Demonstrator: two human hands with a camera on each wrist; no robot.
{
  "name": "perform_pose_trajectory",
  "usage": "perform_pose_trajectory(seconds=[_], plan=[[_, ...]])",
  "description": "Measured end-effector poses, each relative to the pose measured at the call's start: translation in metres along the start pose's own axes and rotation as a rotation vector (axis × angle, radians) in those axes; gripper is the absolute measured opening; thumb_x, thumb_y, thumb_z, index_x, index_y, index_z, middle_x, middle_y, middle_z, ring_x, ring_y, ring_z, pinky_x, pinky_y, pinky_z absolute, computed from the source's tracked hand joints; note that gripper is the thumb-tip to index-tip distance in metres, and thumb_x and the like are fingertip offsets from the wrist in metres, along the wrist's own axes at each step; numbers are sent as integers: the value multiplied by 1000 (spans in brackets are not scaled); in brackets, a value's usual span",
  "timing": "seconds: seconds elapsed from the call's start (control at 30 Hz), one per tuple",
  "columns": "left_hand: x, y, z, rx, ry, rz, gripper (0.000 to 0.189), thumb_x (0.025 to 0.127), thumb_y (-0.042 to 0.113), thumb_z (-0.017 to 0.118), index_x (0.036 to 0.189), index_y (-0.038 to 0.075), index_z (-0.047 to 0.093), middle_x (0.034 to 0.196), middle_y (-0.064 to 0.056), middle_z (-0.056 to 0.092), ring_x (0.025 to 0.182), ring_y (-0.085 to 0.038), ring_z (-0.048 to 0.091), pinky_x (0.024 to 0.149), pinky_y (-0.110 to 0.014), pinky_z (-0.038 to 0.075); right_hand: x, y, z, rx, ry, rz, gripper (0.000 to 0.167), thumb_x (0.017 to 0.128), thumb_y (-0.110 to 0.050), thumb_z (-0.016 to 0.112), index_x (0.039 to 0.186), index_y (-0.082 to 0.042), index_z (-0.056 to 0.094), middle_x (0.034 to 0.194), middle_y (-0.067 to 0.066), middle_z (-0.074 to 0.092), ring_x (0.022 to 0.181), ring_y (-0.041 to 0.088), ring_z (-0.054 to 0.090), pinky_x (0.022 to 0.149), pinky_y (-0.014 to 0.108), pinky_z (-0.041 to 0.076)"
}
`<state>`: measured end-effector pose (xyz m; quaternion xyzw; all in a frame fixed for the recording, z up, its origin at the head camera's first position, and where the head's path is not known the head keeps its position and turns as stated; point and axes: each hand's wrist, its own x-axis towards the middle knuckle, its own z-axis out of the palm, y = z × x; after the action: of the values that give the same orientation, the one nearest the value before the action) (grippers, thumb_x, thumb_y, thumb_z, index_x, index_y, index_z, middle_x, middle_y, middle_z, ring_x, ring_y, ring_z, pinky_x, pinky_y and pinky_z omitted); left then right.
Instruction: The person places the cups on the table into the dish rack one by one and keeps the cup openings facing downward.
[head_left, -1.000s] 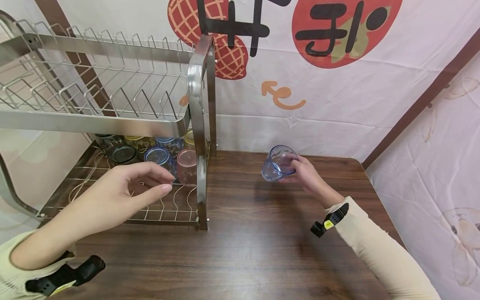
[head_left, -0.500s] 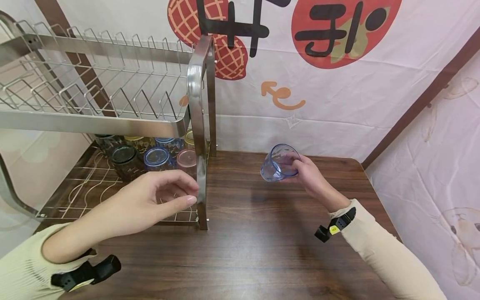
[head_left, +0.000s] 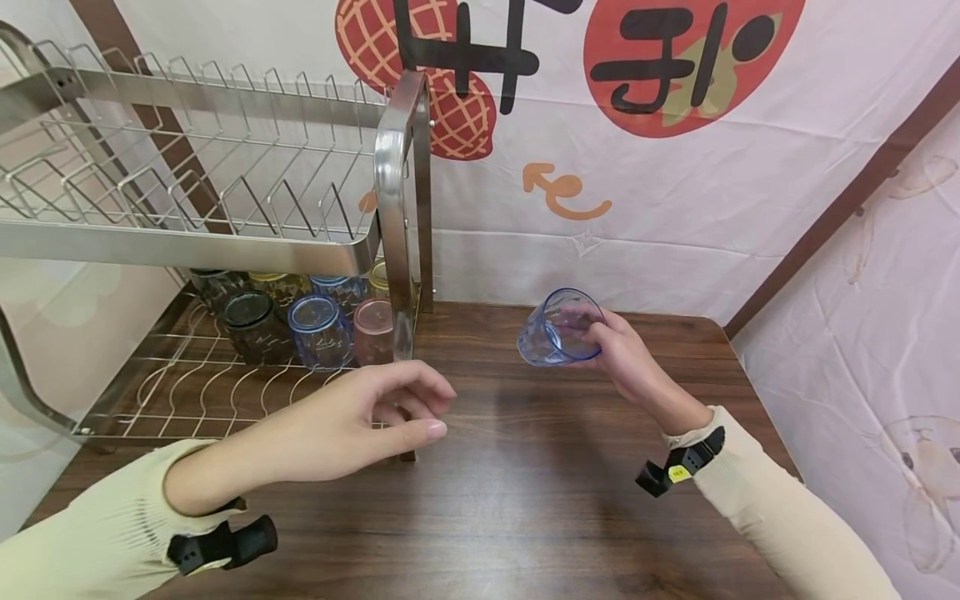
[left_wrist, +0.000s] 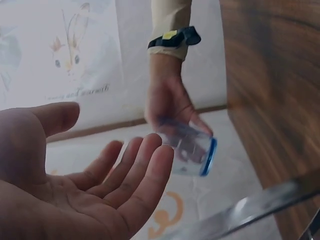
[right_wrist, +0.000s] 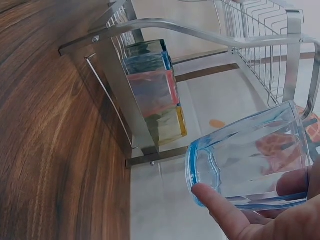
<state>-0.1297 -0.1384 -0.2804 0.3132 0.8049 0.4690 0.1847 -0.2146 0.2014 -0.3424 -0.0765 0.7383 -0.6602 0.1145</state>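
My right hand [head_left: 626,354] grips a clear blue glass [head_left: 542,333] above the table, tilted so that its mouth faces up toward the right. In the right wrist view, the thumb and fingers hold the side of this glass [right_wrist: 245,160]. The left hand [head_left: 367,425] hovers before the rack's front right leg, fingers loosely bent and holding nothing. From the left wrist camera, the left palm [left_wrist: 95,195] is turned up, apart from the glass. Upside down on the rack's lower shelf stand a dark glass [head_left: 257,325], a blue glass [head_left: 320,329] and a pink glass [head_left: 372,329].
A two-tier metal dish rack [head_left: 187,246] takes up the left side of the wooden table [head_left: 480,517]. Behind the front glasses are more, including a yellow glass [head_left: 279,287]. A printed cloth [head_left: 675,225] hangs at the back.
The left hand has moved right, from in front of the shelved glasses to past the rack's leg. The right hand still holds the blue glass, now tipped slightly more.
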Motion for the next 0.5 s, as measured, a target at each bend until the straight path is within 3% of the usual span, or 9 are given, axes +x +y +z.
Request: perform_pose_trajectory(seconds=[0.2, 0.4, 0.5], plan=[[11, -3, 11, -69, -18, -35, 38, 104, 32, 61, 132, 7, 57, 129, -7, 62, 118, -20, 63, 98, -36, 54, -6, -3, 3, -52, 40, -52, 54, 91, 3, 29, 143, 8, 45, 146, 27, 50, 137, 37, 47, 81, 31, 56], [21, -6, 17, -145, -5, -75, 42, 108, 36, 50, 136, 4, 54, 136, -12, 60, 125, -27, 60, 102, -41, 51, -9, -5, 9, -115, 60, -184, 54, 88, 6, 31, 138, 13, 48, 140, 30, 55, 132, 38, 52, 105, 35, 45], [28, -8, 19, -234, -20, -112, 46, 109, 38, 45, 137, 1, 51, 138, -15, 58, 128, -32, 58, 102, -41, 52, -11, -6, 13, -145, 68, -272, 52, 86, 9, 32, 134, 16, 50, 135, 32, 57, 129, 37, 53, 111, 34, 39]])
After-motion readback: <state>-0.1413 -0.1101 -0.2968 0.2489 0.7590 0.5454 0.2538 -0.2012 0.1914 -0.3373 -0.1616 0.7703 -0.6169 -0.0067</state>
